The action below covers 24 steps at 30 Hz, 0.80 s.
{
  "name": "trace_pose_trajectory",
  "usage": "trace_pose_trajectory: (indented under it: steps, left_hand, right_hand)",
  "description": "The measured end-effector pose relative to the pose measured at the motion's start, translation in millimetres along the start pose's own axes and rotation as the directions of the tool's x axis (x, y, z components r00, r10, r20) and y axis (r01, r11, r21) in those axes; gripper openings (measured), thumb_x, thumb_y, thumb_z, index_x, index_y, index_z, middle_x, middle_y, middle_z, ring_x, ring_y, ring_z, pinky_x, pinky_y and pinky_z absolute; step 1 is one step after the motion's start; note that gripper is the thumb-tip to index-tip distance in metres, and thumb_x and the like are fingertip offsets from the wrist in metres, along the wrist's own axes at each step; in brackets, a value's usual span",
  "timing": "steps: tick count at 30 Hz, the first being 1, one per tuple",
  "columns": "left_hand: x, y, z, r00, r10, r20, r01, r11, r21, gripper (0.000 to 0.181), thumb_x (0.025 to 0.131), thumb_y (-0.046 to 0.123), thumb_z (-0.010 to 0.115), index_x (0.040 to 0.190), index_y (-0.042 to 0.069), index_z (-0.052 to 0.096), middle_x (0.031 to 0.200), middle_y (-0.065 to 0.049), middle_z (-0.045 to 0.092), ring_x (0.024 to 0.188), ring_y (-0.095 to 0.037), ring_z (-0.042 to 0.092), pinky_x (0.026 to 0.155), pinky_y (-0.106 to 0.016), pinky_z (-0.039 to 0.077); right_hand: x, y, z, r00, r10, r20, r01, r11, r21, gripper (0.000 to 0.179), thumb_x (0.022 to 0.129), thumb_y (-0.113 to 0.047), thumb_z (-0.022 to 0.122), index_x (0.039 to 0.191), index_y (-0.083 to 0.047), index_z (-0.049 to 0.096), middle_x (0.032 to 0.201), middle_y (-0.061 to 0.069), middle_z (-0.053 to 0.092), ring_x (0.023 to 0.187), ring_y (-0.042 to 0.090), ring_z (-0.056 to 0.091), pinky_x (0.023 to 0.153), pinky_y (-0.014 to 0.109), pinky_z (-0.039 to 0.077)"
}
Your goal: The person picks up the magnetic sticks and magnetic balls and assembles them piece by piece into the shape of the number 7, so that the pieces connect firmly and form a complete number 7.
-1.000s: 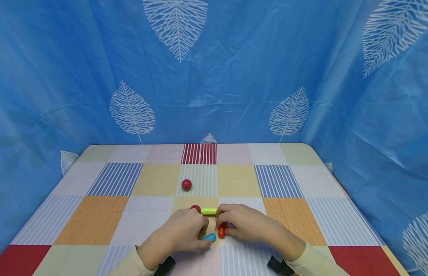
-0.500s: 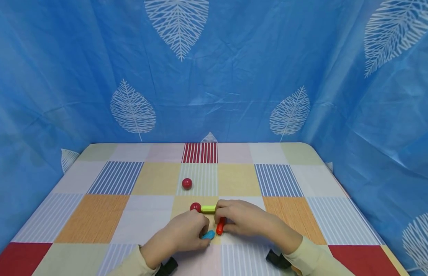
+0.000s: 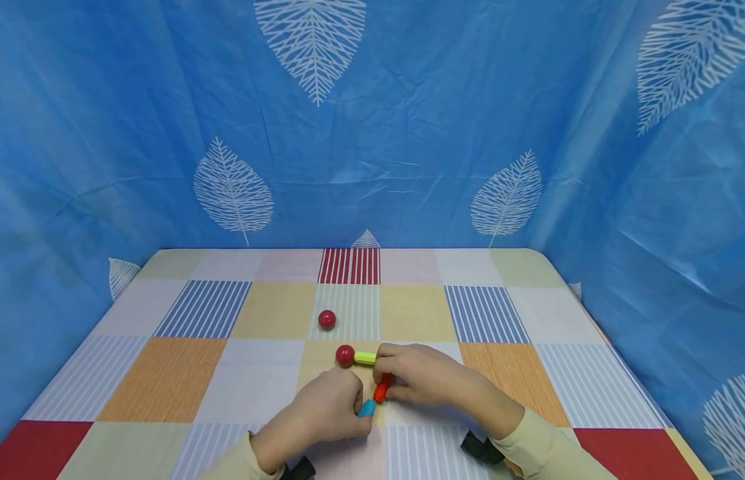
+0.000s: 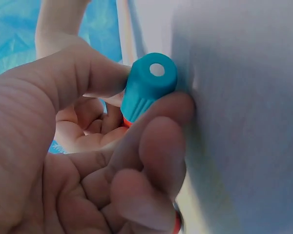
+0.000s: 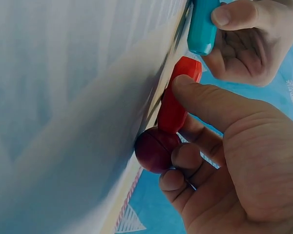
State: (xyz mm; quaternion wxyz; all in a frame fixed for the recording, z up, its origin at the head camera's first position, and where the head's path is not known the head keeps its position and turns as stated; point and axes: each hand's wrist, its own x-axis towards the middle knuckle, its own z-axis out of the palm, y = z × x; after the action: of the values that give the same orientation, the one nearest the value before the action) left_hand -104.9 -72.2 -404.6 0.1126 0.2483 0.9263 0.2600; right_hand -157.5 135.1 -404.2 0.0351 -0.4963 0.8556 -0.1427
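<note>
My left hand (image 3: 327,408) pinches a blue magnetic rod (image 3: 367,408) between thumb and finger, low over the cloth. In the left wrist view, a silvery disc marks the near end of this blue rod (image 4: 149,85). My right hand (image 3: 426,377) pinches a red magnetic rod (image 5: 175,105); one end meets a dark red ball (image 5: 155,150) beside my curled fingers. That ball is hidden by my hand in the head view. The other red end points toward the blue rod, a small gap apart. A yellow-green rod (image 3: 365,358) runs from another red ball (image 3: 345,355) to under my right fingers.
A separate red ball (image 3: 327,319) lies farther back on the patchwork cloth (image 3: 264,360). Blue leaf-print curtain (image 3: 372,133) stands behind the table and at both sides. Black straps (image 3: 483,448) sit at my wrists.
My left hand has shifted slightly right, and the blue rod has turned to point more away from me. The red and yellow-green rods have tilted slightly. The far ball stays in place.
</note>
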Motion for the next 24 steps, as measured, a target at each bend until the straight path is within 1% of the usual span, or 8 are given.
trace_pose_trajectory:
  steps: [5, 11, 15, 20, 23, 24]
  left_hand:
    - [0.8, -0.1, 3.4, 1.0, 0.004, -0.022, -0.004, 1.0, 0.026, 0.037, 0.068, 0.018, 0.069, 0.046, 0.02, 0.039, 0.04, 0.017, 0.024, 0.036, 0.004, 0.023, 0.038, -0.018, 0.016]
    - [1.4, 1.3, 3.8, 0.999, 0.028, -0.037, -0.028, 1.0, -0.01, 0.038, 0.068, 0.015, 0.067, 0.047, 0.02, 0.036, 0.041, 0.017, 0.021, 0.038, 0.003, 0.019, 0.039, -0.017, 0.014]
    - [1.1, 2.5, 3.4, 0.998, 0.05, -0.043, -0.05, 0.999, -0.006, 0.039, 0.069, 0.014, 0.068, 0.047, 0.019, 0.036, 0.041, 0.017, 0.021, 0.038, 0.003, 0.019, 0.039, -0.017, 0.014]
    - [0.6, 3.2, 1.6, 0.999, 0.048, -0.025, -0.046, 0.997, 0.054, 0.035, 0.072, 0.016, 0.071, 0.052, 0.019, 0.043, 0.044, 0.016, 0.027, 0.04, 0.0, 0.027, 0.041, -0.018, 0.02]
    - [-0.2, 3.1, -0.4, 1.0, 0.028, -0.011, -0.026, 0.993, 0.111, 0.03, 0.073, 0.018, 0.074, 0.058, 0.019, 0.048, 0.048, 0.013, 0.032, 0.043, -0.002, 0.032, 0.042, -0.02, 0.025]
    - [-0.6, 2.7, -1.0, 0.999, 0.032, -0.012, -0.03, 0.991, 0.133, 0.029, 0.073, 0.018, 0.075, 0.059, 0.019, 0.05, 0.049, 0.013, 0.033, 0.044, -0.003, 0.033, 0.042, -0.02, 0.026]
  right_hand:
    - [0.1, 0.2, -0.2, 1.0, 0.003, 0.007, -0.003, 1.0, -0.007, 0.015, 0.086, -0.025, 0.076, 0.094, -0.024, 0.063, 0.098, -0.013, 0.053, 0.078, 0.0, 0.05, 0.071, 0.017, 0.045]
    - [-0.8, 0.0, 1.3, 1.0, -0.015, -0.005, 0.015, 1.0, -0.027, 0.015, 0.086, -0.026, 0.076, 0.093, -0.024, 0.063, 0.097, -0.013, 0.053, 0.077, -0.001, 0.048, 0.073, 0.016, 0.045]
    - [-2.8, -0.4, 2.0, 0.999, -0.026, -0.019, 0.025, 0.999, -0.033, 0.015, 0.085, -0.024, 0.076, 0.092, -0.023, 0.063, 0.096, -0.012, 0.053, 0.076, -0.001, 0.048, 0.072, 0.016, 0.044]
    - [-3.6, -0.8, 1.6, 1.0, -0.021, -0.009, 0.021, 0.999, -0.034, 0.014, 0.086, -0.022, 0.076, 0.092, -0.023, 0.064, 0.097, -0.012, 0.054, 0.076, 0.0, 0.048, 0.072, 0.016, 0.044]
    - [-3.3, -1.4, 0.9, 1.0, -0.012, 0.005, 0.012, 0.999, -0.036, 0.013, 0.086, -0.023, 0.076, 0.093, -0.024, 0.064, 0.097, -0.012, 0.054, 0.077, 0.0, 0.049, 0.073, 0.017, 0.045]
    - [-3.3, -1.6, 0.9, 1.0, -0.006, 0.011, 0.006, 0.999, -0.035, 0.013, 0.087, -0.024, 0.076, 0.093, -0.024, 0.064, 0.098, -0.013, 0.054, 0.078, 0.0, 0.049, 0.074, 0.017, 0.045]
